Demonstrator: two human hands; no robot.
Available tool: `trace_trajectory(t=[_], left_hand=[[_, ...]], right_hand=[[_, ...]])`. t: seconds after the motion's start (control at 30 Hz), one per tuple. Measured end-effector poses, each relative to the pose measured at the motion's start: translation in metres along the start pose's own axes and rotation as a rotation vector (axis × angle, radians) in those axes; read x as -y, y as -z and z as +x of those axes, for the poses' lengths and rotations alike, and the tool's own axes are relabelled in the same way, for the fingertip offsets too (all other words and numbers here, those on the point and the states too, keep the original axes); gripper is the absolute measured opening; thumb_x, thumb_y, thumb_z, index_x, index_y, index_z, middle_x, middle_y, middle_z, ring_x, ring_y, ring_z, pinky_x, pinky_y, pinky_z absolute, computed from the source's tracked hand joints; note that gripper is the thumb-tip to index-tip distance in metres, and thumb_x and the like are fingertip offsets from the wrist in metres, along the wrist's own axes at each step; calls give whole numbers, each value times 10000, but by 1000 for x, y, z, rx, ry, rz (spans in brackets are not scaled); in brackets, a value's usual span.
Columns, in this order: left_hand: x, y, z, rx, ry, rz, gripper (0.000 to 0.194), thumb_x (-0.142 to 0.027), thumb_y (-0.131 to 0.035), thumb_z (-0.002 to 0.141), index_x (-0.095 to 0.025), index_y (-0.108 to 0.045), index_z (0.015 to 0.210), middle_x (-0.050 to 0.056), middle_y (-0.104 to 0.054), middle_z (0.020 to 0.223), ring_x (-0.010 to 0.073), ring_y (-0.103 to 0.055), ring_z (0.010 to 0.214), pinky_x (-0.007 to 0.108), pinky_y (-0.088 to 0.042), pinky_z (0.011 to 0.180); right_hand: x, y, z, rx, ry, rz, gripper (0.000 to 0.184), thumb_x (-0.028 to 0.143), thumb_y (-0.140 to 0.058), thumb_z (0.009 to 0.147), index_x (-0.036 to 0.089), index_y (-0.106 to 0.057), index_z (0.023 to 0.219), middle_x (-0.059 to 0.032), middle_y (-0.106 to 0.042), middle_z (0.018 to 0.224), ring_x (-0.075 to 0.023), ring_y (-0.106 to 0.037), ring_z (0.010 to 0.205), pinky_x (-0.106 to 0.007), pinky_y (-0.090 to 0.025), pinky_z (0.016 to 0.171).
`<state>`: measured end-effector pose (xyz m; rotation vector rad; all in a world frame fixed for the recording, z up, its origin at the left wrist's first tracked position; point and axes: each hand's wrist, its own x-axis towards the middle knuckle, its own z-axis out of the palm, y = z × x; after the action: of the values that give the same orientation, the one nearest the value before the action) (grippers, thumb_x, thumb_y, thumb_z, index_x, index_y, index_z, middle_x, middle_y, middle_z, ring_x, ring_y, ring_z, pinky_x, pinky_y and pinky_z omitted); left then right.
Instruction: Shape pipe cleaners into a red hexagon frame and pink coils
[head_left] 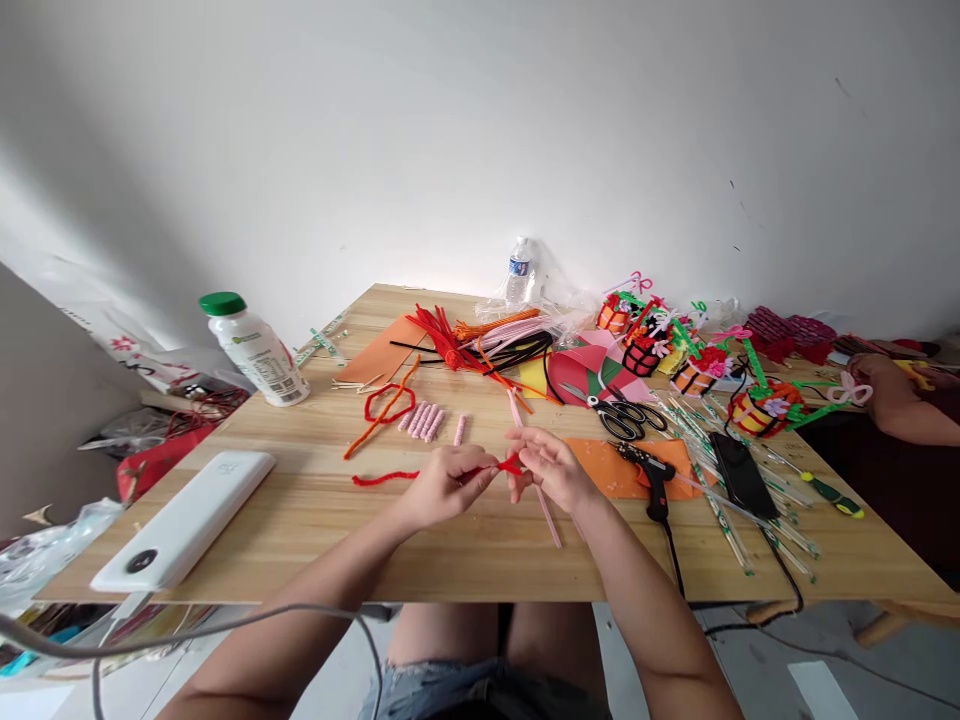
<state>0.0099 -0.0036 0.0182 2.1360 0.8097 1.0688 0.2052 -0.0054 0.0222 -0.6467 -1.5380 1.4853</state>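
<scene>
A red pipe cleaner runs through the fingers of my left hand, its free tail lying out to the left over the table. My left hand is closed on it in a pinch. Against the bent, looped end of the same pipe cleaner, my right hand has its fingers closed too. A pale pink pipe cleaner lies beneath my right hand. Ahead of my left hand are several short pink twisted pieces. Beside those sits a red pipe-cleaner ring with an orange pipe cleaner across it.
Scissors, a black glue gun, a phone and a screwdriver lie right. Small decorated baskets stand behind them. A power bank and white bottle are left. Another person's arm rests far right.
</scene>
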Motion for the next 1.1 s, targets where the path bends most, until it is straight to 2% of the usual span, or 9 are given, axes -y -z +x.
trace_trajectory(t=[0.13,0.3,0.4,0.57,0.67,0.77,0.9,1.0,1.1], left_hand=[[3,-4,-2,-76,-213,301,239,-256,-455,882,-145,-667,873,38,-587,634,98,-479,538,220,-338,523],[-4,1,2,127,169,-109,364,-367,-443,891,-112,-630,710,-5,-499,550,77,-410,504,199,-312,482],[-5,4,3,155,302,-297,362,-423,-515,839,-101,-634,722,-16,-492,542,74,-397,499,197,-314,478],[2,0,2,-32,62,-39,325,-350,-454,890,-112,-652,792,18,-544,597,90,-448,535,211,-354,515],[8,-4,0,-176,-218,383,257,-261,-439,898,-141,-664,867,25,-555,607,92,-460,527,214,-344,521],[11,-5,0,-205,-385,648,227,-200,-445,882,-160,-668,898,18,-540,586,96,-460,505,214,-312,492],[6,-3,0,-95,-335,546,241,-206,-435,881,-145,-664,840,21,-543,578,101,-455,508,228,-294,495],[0,1,2,64,-74,214,322,-280,-420,901,-129,-636,717,3,-509,546,87,-422,506,218,-302,506],[-2,4,3,205,198,-92,353,-346,-454,881,-112,-615,670,-22,-462,514,73,-371,484,200,-292,479]], right_hand=[[-5,0,1,-30,-16,-205,247,374,-640,819,142,-628,905,-12,-609,655,-127,-601,533,-272,-543,489],[2,4,-5,-13,670,-1037,143,182,-541,890,195,-674,942,-75,-681,880,-168,-633,789,-315,-535,696],[3,4,-7,-39,838,-1282,197,127,-572,861,221,-667,1005,-66,-673,865,-179,-608,807,-310,-503,682],[-4,1,1,-244,344,-745,237,384,-589,856,190,-656,975,-20,-569,704,-126,-546,619,-255,-482,561],[-6,-1,5,-168,-99,-259,424,556,-495,852,147,-591,908,25,-516,604,-90,-487,454,-205,-426,391],[-7,-1,4,-64,-252,-118,415,553,-536,829,142,-555,782,25,-526,576,-90,-494,420,-197,-413,348],[-4,2,1,-78,171,-580,216,350,-568,873,154,-630,806,-35,-629,669,-127,-588,554,-255,-513,514],[0,6,-1,-29,621,-1073,158,178,-508,903,159,-664,916,-104,-686,864,-183,-638,772,-327,-534,679],[2,8,-3,70,814,-1254,189,112,-498,893,140,-653,998,-134,-685,950,-214,-641,855,-355,-540,698]])
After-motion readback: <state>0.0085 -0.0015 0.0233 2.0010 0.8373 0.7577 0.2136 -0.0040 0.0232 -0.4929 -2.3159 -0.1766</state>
